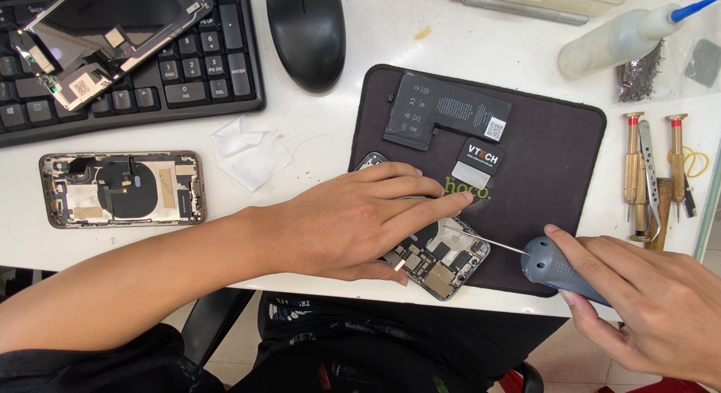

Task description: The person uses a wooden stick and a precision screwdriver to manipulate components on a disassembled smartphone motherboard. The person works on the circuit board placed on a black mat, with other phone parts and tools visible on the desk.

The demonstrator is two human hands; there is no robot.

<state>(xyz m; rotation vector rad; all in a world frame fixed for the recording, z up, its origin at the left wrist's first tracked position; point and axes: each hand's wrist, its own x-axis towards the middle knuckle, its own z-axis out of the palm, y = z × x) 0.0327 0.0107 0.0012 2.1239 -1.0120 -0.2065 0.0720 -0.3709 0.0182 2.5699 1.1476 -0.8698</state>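
My left hand point(360, 220) lies flat on an opened phone point(439, 261) that rests on a dark mat point(556, 167), pinning it down and hiding most of it. My right hand point(646, 303) grips a grey-handled screwdriver point(552, 265) whose thin shaft points left, its tip at the phone's exposed circuit parts near my left fingertips. A black phone battery point(443, 107) lies on the mat's far side.
A second opened phone body point(124, 188) lies at the left beside a white wipe point(249, 151). A keyboard point(188, 70) carries a phone screen assembly point(105, 32). A black mouse point(306, 32), a squeeze bottle point(616, 40) and brass-handled screwdrivers point(637, 167) stand around the mat.
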